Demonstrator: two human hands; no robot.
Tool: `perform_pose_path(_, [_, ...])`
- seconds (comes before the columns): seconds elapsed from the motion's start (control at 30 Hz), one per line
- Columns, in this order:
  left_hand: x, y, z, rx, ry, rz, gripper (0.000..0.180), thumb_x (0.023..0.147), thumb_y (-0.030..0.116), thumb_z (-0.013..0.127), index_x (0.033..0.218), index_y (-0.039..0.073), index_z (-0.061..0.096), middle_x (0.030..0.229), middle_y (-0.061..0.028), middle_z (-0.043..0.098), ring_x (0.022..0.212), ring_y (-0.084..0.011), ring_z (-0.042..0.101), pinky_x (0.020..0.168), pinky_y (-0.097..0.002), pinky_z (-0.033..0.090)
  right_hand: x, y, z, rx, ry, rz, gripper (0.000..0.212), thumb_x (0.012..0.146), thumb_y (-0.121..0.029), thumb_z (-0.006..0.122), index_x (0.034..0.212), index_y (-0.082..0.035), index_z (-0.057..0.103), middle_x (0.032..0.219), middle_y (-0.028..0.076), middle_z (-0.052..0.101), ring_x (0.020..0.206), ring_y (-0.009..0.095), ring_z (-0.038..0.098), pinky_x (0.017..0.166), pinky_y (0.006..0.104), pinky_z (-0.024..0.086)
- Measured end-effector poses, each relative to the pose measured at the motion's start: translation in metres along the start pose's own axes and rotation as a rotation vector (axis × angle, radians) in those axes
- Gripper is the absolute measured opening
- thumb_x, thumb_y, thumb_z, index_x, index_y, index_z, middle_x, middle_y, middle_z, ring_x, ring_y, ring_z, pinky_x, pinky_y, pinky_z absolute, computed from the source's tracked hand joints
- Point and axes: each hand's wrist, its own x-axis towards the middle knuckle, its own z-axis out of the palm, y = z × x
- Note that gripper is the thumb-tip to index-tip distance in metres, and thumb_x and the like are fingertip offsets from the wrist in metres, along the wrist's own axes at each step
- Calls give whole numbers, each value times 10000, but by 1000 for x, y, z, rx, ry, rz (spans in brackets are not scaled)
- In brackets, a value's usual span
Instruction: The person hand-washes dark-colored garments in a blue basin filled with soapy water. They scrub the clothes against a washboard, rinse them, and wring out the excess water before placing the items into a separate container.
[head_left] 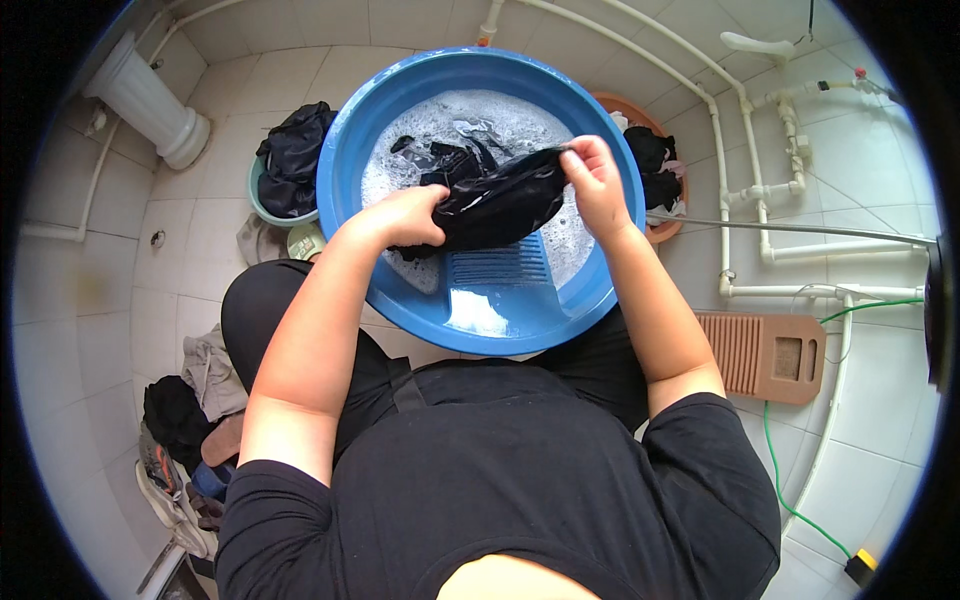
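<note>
A wet black garment stretches between my two hands, above the ridged washboard slope of a large blue basin. My left hand grips its left part, thumb on top. My right hand pinches its upper right end near the basin's right side. White suds cover the water behind the cloth. More black cloth lies in the suds and may be part of the same piece. The exact kind of garment cannot be made out.
A green basin with black clothes stands left of the blue one, an orange basin with clothes at its right. A brown washboard lies by the white pipes. Clothes and shoes are piled at the lower left.
</note>
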Motion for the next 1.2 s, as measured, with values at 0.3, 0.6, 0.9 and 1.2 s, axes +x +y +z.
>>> perform_pose_path(0.3, [3,26,20,-1684,-31,150,436,819,299,642,1132,13,543,1050,-83,618,949,-179,599,855,-300,469,21,-26,46,106,-308,-186,264,874,-61,526,1137,-47,514,1254,113,498,1138,176,476,971,308,363])
perform_pose_path(0.6, [11,13,36,-1343,158,-73,265,775,107,620,1024,21,591,988,-98,628,905,-200,589,827,-324,455,17,106,-27,-1093,-263,201,548,757,-159,582,1288,-153,448,1250,162,498,1139,324,481,951,385,395])
perform_pose_path(0.9, [23,-20,1,-1778,749,303,244,773,-36,547,1004,42,557,976,-72,623,892,-233,605,837,-355,483,-4,45,-64,-1000,-424,439,295,712,-195,531,946,-28,601,895,165,623,826,266,602,720,365,461])
perform_pose_path(1.2, [13,-18,-13,-2068,188,387,275,818,127,513,1062,28,593,1082,-137,621,979,-285,598,937,-409,432,2,-43,-74,517,-76,99,292,913,-208,435,1079,-5,563,1082,124,606,1018,205,563,915,342,408])
